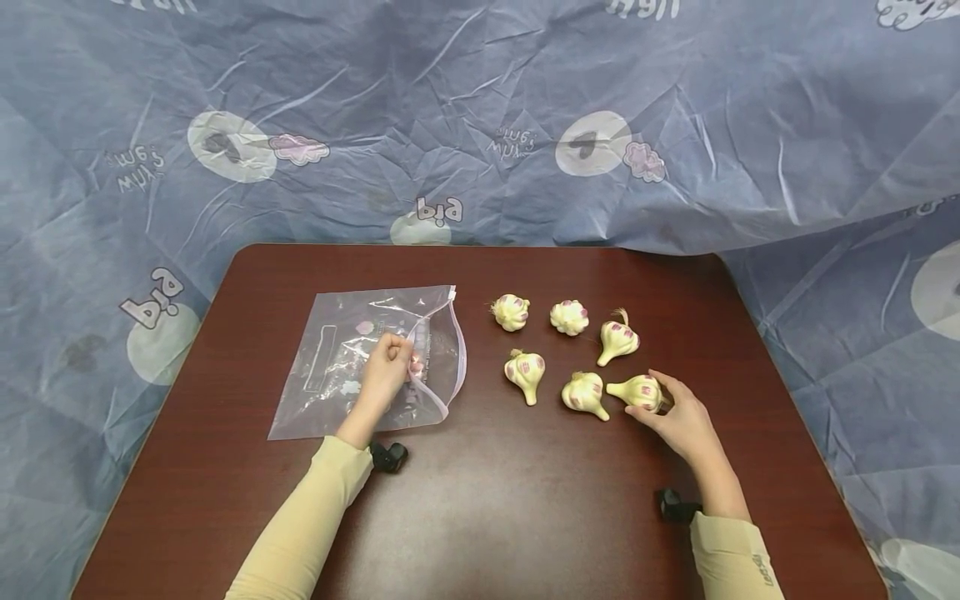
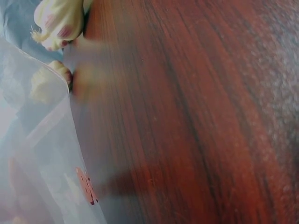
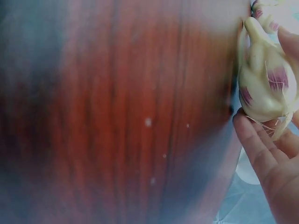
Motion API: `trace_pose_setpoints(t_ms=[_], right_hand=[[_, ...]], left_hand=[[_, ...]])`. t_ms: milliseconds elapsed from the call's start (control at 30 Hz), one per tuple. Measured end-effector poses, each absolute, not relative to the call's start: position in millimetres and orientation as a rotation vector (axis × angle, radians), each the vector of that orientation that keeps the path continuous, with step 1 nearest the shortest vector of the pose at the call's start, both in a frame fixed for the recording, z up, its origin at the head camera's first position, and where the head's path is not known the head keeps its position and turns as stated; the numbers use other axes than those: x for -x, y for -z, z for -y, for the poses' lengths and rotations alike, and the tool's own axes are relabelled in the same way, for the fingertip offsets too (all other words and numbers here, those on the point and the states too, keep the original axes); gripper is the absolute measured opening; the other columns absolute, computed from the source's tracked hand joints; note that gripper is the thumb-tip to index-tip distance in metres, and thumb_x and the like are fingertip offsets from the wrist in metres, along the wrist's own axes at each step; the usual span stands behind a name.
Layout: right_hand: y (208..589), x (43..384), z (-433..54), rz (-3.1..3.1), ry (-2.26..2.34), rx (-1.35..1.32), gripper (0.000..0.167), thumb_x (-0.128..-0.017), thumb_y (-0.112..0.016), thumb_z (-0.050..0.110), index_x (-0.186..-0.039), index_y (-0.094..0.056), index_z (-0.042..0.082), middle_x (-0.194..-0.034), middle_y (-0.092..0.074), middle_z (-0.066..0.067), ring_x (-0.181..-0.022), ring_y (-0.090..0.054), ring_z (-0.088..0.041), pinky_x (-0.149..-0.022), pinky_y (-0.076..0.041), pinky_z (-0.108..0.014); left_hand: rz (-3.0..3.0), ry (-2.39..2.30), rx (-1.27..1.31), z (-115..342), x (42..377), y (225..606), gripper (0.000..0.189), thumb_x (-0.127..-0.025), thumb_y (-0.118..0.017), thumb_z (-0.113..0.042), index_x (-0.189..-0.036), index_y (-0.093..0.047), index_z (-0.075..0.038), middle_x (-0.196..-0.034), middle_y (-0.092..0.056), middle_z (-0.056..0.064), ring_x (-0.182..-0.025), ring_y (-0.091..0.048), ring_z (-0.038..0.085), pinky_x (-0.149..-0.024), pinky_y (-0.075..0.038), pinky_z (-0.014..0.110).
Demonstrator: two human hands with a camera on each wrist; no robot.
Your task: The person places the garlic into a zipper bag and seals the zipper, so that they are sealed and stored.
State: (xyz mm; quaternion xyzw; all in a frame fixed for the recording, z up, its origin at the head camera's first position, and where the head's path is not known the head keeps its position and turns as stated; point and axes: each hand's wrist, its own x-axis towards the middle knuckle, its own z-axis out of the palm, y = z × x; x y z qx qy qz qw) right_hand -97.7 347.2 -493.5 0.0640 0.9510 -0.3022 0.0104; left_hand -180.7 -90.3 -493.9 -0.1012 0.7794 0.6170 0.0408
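At the left of the table lies a clear zip bag [image 1: 315, 408] with a lilac slider edge, its mouth facing right. My left hand [image 1: 386, 371] is at that mouth, fingers curled, pinching the upper layer and raising it a little. In the left wrist view the bag's film [image 2: 42, 135] fills the left side. On the right, my right hand [image 1: 684, 421] holds a garlic bulb [image 1: 642, 392] between thumb and fingers, its stem pointing left. The right wrist view shows the fingers around that bulb [image 3: 266, 79], its roots towards the palm.
Several more garlic bulbs are spread between the hands: one [image 1: 584, 393] close by the held bulb's stem, one [image 1: 526, 373] nearer the bag, another [image 1: 618, 340] behind. The brown table [image 1: 495, 517] ends at a blue patterned cloth [image 1: 480, 108] hanging behind it.
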Motion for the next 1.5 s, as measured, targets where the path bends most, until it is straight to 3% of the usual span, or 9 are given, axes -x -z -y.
trace_pose_setpoints(t_ms=[133, 300, 367, 500, 600, 800, 967, 1167, 1500], right_hand=[[489, 95, -349, -2.979, 0.999, -0.241, 0.081, -0.084, -0.078, 0.037, -0.145, -0.042, 0.000, -0.137, -0.049, -0.031, -0.115, -0.060, -0.044, -0.092, -0.052, -0.053], [474, 93, -350, -3.021, 1.070, -0.261, 0.080, -0.084, -0.079, 0.034, -0.145, -0.042, 0.000, -0.136, -0.049, -0.030, -0.114, -0.061, -0.040, -0.078, -0.048, -0.005], [466, 93, -349, -3.060, 1.102, -0.272, 0.078, -0.083, -0.080, 0.032, -0.145, -0.043, 0.001, -0.134, -0.052, -0.027, -0.107, -0.065, -0.025, -0.072, -0.037, 0.005], [448, 96, -339, -3.121, 1.179, -0.250, 0.076, -0.081, -0.082, 0.027, -0.144, -0.045, 0.004, -0.131, -0.056, -0.022, -0.091, -0.052, 0.015, -0.072, -0.038, 0.005], [437, 100, -326, -3.126, 1.228, -0.203, 0.077, -0.081, -0.082, 0.027, -0.145, -0.045, 0.007, -0.131, -0.055, -0.020, -0.089, -0.042, 0.025, -0.075, -0.039, 0.004], [423, 116, -291, -3.086, 1.301, -0.083, 0.075, -0.082, -0.081, 0.028, -0.145, -0.045, 0.010, -0.136, -0.054, -0.015, -0.102, -0.052, 0.007, -0.080, -0.041, 0.000], [419, 133, -249, -3.021, 1.352, 0.082, 0.074, -0.080, -0.083, 0.022, -0.144, -0.047, 0.010, -0.134, -0.055, -0.014, -0.109, -0.059, -0.022, -0.087, -0.053, -0.026], [417, 147, -194, -2.937, 1.400, 0.249, 0.075, -0.077, -0.085, 0.021, -0.142, -0.049, 0.012, -0.127, -0.059, -0.011, -0.104, -0.060, -0.025, -0.089, -0.053, -0.045], [437, 164, -139, -2.970, 1.300, 0.433, 0.074, -0.076, -0.086, 0.024, -0.140, -0.052, 0.010, -0.131, -0.058, -0.012, -0.098, -0.059, -0.025, -0.082, -0.053, -0.039]], left_hand=[[-2.375, -1.911, 0.304, 89, 181, 493, 0.014, -0.102, -0.051, -0.015, -0.100, -0.054, -0.001, -0.070, -0.063, -0.003, -0.055, -0.060, 0.001, -0.050, -0.047, 0.016], [-2.329, -1.964, 0.301, 88, 182, 493, 0.013, -0.102, -0.051, -0.012, -0.099, -0.053, 0.000, -0.072, -0.064, 0.000, -0.057, -0.062, 0.002, -0.051, -0.049, 0.017], [-2.326, -1.967, 0.304, 88, 182, 493, 0.013, -0.101, -0.051, -0.012, -0.100, -0.054, 0.000, -0.073, -0.066, 0.002, -0.057, -0.062, 0.001, -0.051, -0.049, 0.016], [-2.354, -1.942, 0.318, 87, 183, 492, 0.013, -0.101, -0.052, -0.012, -0.102, -0.055, 0.000, -0.075, -0.066, 0.002, -0.057, -0.061, 0.001, -0.050, -0.047, 0.016], [-2.355, -1.939, 0.318, 87, 184, 492, 0.014, -0.101, -0.052, -0.013, -0.102, -0.055, 0.000, -0.074, -0.066, 0.002, -0.056, -0.060, 0.002, -0.050, -0.047, 0.016], [-2.321, -1.975, 0.316, 86, 184, 489, 0.013, -0.101, -0.052, -0.013, -0.101, -0.054, 0.000, -0.076, -0.067, 0.004, -0.058, -0.063, 0.002, -0.052, -0.051, 0.017], [-2.338, -1.961, 0.327, 86, 182, 489, 0.014, -0.101, -0.052, -0.013, -0.102, -0.054, 0.000, -0.076, -0.068, 0.004, -0.057, -0.061, 0.001, -0.051, -0.049, 0.016], [-2.404, -1.901, 0.323, 86, 181, 490, 0.015, -0.101, -0.054, -0.016, -0.100, -0.055, -0.001, -0.066, -0.058, -0.006, -0.051, -0.052, 0.003, -0.049, -0.043, 0.016], [-2.430, -1.878, 0.329, 83, 178, 488, 0.016, -0.100, -0.055, -0.018, -0.100, -0.056, -0.002, -0.063, -0.054, -0.007, -0.050, -0.048, 0.005, -0.047, -0.040, 0.016]])
